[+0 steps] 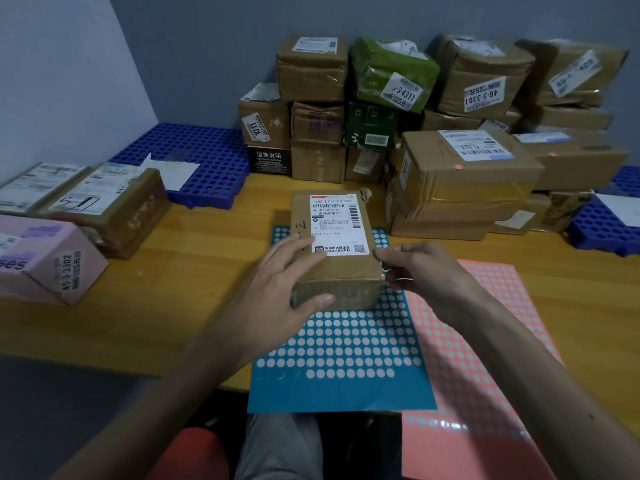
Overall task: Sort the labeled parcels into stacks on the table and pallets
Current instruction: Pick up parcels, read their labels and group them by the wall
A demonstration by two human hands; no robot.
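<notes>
A small brown cardboard parcel (pixel 341 271) with a white shipping label stands on a blue dotted sticker sheet (pixel 346 344) at the middle of the wooden table (pixel 173 271). My left hand (pixel 277 285) holds its left front corner, fingers across the top and thumb on the front face. My right hand (pixel 422 268) is at the parcel's right edge, fingers curled, thumb and forefinger pinching the top right corner by the label.
A pink dotted sheet (pixel 485 341) lies right of the blue one. Stacked parcels (pixel 467 185) fill the back right. Blue pallets sit at back left (pixel 194 150) and far right (pixel 606 230). A pink box (pixel 45 261) and brown parcels (pixel 114 209) rest at the left.
</notes>
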